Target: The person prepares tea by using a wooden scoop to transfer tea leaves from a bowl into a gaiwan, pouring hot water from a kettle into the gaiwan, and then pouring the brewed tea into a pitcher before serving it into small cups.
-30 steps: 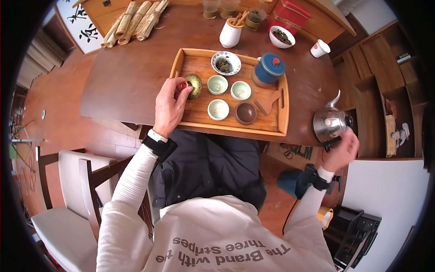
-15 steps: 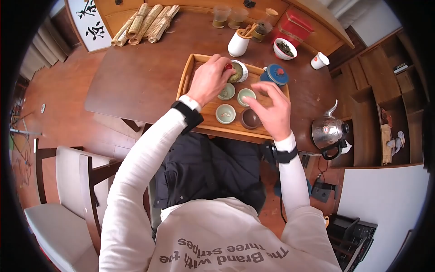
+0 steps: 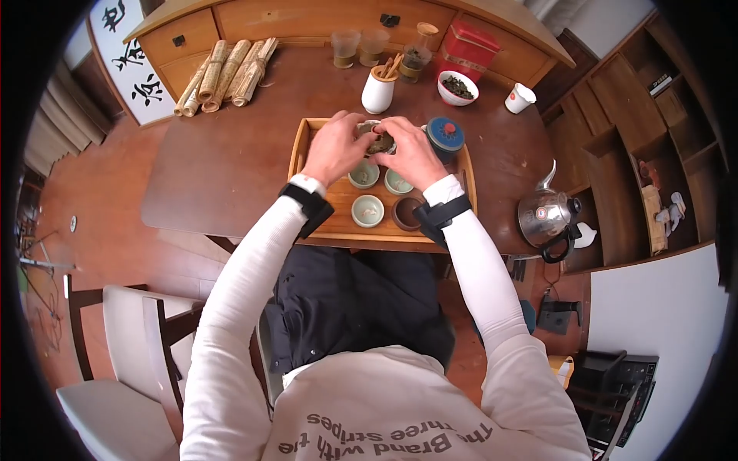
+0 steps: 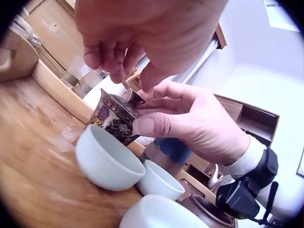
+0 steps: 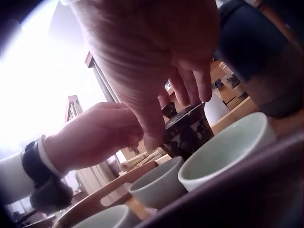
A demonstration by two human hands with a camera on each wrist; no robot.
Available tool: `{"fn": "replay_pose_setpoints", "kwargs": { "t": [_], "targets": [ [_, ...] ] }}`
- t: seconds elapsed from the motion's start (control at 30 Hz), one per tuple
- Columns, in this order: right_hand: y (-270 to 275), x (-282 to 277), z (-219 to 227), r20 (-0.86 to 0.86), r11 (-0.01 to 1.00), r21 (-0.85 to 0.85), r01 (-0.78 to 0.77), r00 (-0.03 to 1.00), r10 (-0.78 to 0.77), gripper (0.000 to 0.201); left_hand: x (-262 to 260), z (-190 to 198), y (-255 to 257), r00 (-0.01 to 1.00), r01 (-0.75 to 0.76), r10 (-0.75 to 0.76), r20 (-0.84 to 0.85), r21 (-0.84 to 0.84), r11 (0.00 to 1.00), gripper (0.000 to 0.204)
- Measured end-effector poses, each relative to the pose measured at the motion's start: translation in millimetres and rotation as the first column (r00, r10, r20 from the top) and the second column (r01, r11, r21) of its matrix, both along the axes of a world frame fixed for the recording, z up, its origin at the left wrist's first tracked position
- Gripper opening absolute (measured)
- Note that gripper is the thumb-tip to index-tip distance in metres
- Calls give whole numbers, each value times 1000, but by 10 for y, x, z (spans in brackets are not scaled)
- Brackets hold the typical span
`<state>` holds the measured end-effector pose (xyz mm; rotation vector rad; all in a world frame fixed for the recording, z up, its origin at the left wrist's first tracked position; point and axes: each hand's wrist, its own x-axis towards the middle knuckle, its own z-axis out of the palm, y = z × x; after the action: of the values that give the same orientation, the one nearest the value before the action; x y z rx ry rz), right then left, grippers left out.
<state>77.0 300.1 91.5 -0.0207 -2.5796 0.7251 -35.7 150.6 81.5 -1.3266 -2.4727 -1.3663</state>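
Observation:
A patterned gaiwan (image 4: 113,118) with its lid (image 4: 124,105) set in the rim stands at the far middle of the wooden tray (image 3: 304,138), mostly covered by both hands in the head view. My right hand (image 3: 411,154) grips it by the rim, thumb on the near side and fingers across. Fingers loosely bent, my left hand (image 3: 334,146) hovers right over the lid's knob (image 4: 136,97), with a gap between thumb and fingers in the left wrist view. Close in front are pale green cups (image 3: 367,210) and a brown cup (image 3: 405,213).
The blue lidded teapot (image 3: 446,137) stands on the tray, right of my right hand. A steel kettle (image 3: 542,215) sits at the table's right. Behind the tray are a white tool holder (image 3: 377,91), a bowl of leaves (image 3: 457,88) and bamboo scrolls (image 3: 227,73).
My left hand has carried the lid from the tray's left side onto the gaiwan. My right hand has come from beside the kettle to the gaiwan and taken hold of it.

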Motion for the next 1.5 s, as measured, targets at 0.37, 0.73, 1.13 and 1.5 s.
{"fn": "replay_pose_setpoints", "kwargs": {
  "t": [0.37,0.73,1.13,1.5],
  "targets": [
    [39,-120,-36,90,998,-60,7,996,-1,59,-90,-39,-655,982,-185,181,57,82,979,24],
    [-17,401,626,-114,963,-268,-2,993,-29,53,-133,257,-255,973,-223,191,130,313,923,24],
    [1074,1478,903,-36,948,-262,178,980,-194,49,583,410,1099,950,145,-180,-255,-151,978,35],
    [1099,902,1227,270,974,218,52,956,-112,49,457,520,893,968,-35,-29,249,249,968,27]
  ]
}}
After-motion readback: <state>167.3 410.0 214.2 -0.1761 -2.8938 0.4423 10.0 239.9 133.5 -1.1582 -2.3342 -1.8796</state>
